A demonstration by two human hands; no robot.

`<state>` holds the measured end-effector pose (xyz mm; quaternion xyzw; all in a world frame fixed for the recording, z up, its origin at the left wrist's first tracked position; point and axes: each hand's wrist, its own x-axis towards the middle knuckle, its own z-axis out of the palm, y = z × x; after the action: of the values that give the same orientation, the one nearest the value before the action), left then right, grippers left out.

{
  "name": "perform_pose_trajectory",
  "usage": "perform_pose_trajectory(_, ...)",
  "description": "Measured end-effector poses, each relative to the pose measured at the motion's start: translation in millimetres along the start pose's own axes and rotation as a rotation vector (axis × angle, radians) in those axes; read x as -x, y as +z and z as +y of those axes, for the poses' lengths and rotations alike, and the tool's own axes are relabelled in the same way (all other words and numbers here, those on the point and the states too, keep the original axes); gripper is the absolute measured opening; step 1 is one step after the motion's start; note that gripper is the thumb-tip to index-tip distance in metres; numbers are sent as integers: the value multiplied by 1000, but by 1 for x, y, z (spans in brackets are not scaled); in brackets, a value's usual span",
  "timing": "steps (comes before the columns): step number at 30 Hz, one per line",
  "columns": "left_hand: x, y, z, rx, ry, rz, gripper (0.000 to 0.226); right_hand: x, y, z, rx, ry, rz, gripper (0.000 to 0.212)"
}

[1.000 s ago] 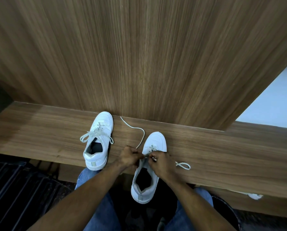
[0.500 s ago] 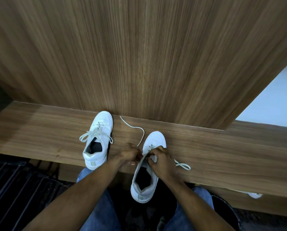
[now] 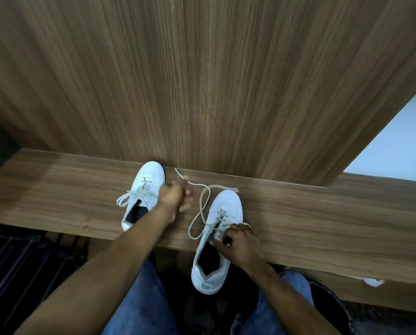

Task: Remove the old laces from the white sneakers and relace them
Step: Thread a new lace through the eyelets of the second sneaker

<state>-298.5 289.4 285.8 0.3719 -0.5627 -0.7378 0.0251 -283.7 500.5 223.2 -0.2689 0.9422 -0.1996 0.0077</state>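
Two white sneakers stand on a wooden surface (image 3: pixel 298 213), both with the toes toward the wooden wall panel (image 3: pixel 202 81) behind. The left sneaker (image 3: pixel 144 189) is fully laced, and its loose ends lie out to the left side. The right sneaker (image 3: pixel 216 238) stands nearer to the person, and its heel hangs over the front edge of the surface, above the knees in blue jeans (image 3: pixel 144 298).

The left hand (image 3: pixel 175 198) is stretched forward between the two sneakers, just beside the toe part of the left one. It is blurred, but its fingers look curled on the lace (image 3: pixel 202 209). From this hand the lace runs in a loose curve over the surface and down to the eyelets of the right sneaker; another end of it lies by the toe of this sneaker. The right hand (image 3: pixel 240 245) rests on the right side of the right sneaker, with the thumb and fingers pinching at the eyelet row near the tongue.

At the right edge, a small white thing (image 3: pixel 373 282) lies on the surface; I cannot tell what it is
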Motion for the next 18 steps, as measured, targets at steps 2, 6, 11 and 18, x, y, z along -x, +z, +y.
perform_pose_trajectory(2, 10, 2, -34, -268, -104, -102, 15, 1, -1, -2, -47, 31, -35, 55)
perform_pose_trajectory(6, 16, 13, -70, -498, -143, -254, 19, 0, -7, -2, -41, 40, -104, 51)
perform_pose_trajectory(11, 16, 23, -43, -497, 37, -172, 32, -1, -7, -3, -46, 71, -145, 47)
perform_pose_trajectory(18, -13, -16, 60, 537, 99, 34, 19, 1, -8, -5, -65, 103, -180, 47)
